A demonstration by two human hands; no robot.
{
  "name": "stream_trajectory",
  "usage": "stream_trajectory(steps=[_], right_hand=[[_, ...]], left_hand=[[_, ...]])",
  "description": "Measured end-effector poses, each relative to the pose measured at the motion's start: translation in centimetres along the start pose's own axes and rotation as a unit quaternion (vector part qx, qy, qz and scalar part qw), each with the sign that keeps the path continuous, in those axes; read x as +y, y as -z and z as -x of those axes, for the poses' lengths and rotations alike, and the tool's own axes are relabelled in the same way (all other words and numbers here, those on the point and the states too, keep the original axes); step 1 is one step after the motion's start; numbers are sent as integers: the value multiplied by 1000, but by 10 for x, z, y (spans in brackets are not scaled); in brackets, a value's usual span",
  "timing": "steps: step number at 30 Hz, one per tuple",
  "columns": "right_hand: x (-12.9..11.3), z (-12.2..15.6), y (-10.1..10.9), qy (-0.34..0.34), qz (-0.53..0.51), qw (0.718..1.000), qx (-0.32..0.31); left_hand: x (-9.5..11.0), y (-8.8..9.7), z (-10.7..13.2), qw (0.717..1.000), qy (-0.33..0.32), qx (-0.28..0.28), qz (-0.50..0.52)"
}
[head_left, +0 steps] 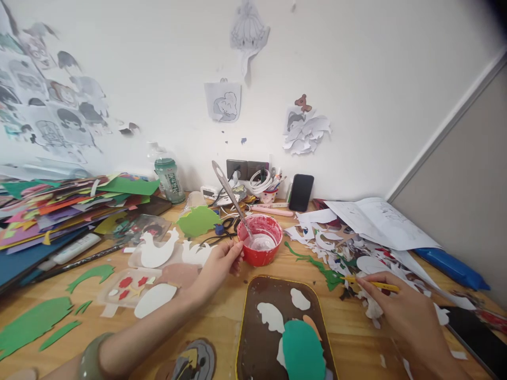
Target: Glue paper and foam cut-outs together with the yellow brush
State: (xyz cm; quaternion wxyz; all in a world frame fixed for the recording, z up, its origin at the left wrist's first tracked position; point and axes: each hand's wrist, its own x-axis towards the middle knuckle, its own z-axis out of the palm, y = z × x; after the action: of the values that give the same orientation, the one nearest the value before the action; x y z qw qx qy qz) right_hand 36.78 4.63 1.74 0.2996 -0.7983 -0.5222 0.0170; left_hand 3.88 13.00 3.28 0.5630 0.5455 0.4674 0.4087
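Observation:
My left hand (pixel 222 261) reaches over the table and pinches the rim of a small red bowl (pixel 259 257), its fingers closed at the left side. Whitish paste coats the inside of the bowl, and a long spoon with a hole in its handle (pixel 229 192) leans in it. My right hand (pixel 404 311) grips a thin yellow stick (pixel 384 286) over the paper scraps; its kind is unclear. Just below its tip sits a crumpled white tissue (pixel 371 306). Between the hands, a brown board with a yellow edge (pixel 253 327) bears white pieces and a teal cutout (pixel 303 348).
Green paper cutouts (pixel 37 322) and white bird shapes (pixel 158 248) lie at left, before a stack of coloured paper (pixel 71 211). A green-labelled bottle (pixel 170 179) and a propped phone (pixel 301 192) stand near the wall. Paper scraps (pixel 325 243) and a blue tube (pixel 451 266) are at right.

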Motion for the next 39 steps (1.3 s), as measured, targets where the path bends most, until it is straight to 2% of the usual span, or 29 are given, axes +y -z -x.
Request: stream_trajectory(steps=[8, 16, 19, 26, 33, 39], right_hand=[[-2, -6, 2, -64, -33, 997, -24], [-1, -16, 8, -137, -85, 987, 8], [-6, -16, 9, -154, -107, 982, 0], [-24, -12, 9, -174, -127, 976, -21], [-20, -12, 4, -182, -133, 974, -26], [-17, -11, 4, -161, -79, 984, -16]], left_hand=[[-2, -2, 2, 1000, 1, 7, 1], [-4, 1, 2, 1000, 7, -10, -8], [-4, 3, 2, 1000, 14, -16, -11], [-5, 4, 1, 1000, 22, -15, -13], [-5, 4, 1, 1000, 17, -12, -6], [-6, 4, 1, 1000, 15, -14, -8]])
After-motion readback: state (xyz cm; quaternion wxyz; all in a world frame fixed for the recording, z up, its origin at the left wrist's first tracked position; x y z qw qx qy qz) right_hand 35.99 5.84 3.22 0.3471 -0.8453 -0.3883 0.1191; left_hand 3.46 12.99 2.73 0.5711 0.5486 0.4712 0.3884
